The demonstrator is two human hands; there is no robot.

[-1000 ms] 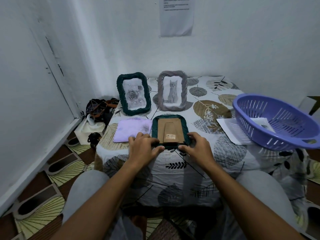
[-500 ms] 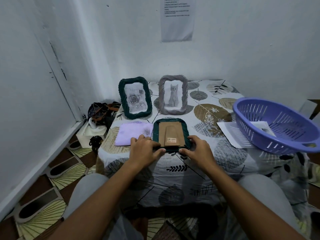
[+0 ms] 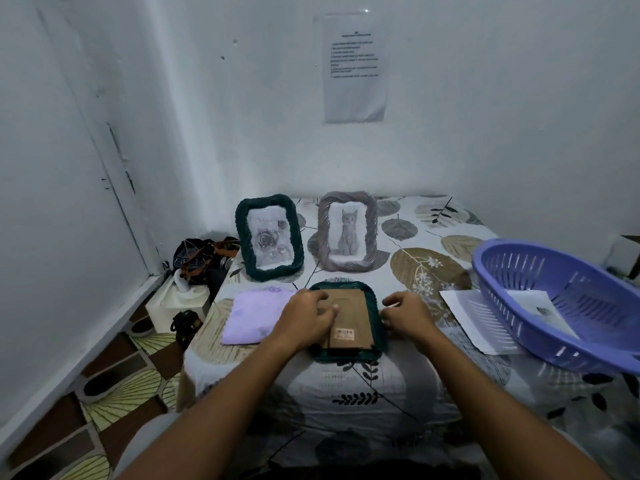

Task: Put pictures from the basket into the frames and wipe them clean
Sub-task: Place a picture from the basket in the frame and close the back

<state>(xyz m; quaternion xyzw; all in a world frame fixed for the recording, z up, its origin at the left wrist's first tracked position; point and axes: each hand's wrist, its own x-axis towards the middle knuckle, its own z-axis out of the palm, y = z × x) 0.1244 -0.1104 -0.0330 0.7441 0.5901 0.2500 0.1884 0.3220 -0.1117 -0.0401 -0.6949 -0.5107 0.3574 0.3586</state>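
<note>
Face-down frame [image 3: 360, 327], dark green ropy rim, brown cardboard back, on leaf-print cloth. Left hand [image 3: 306, 318] curled, fingertips pressing the backing; right hand [image 3: 407, 315] curled, gripping right rim. Lilac cloth [image 3: 254, 315] left; slotted purple plastic basket [image 3: 561, 306] right.

Printed sheet [image 3: 355, 67] taped to the wall: heading and several numbered lines, too small and blurred to read. Small white sticker [image 3: 345, 331] with a barcode on the brown backing of the face-down frame [image 3: 375, 318]; digits not legible. Faint cursive line across the top of the rose picture [image 3: 268, 242] in the standing green frame, not readable. Dark bag [image 3: 194, 258] on the floor with a pale patch of lettering, blurred beyond reading. No brand, number or word anywhere clear enough to make out.
</note>
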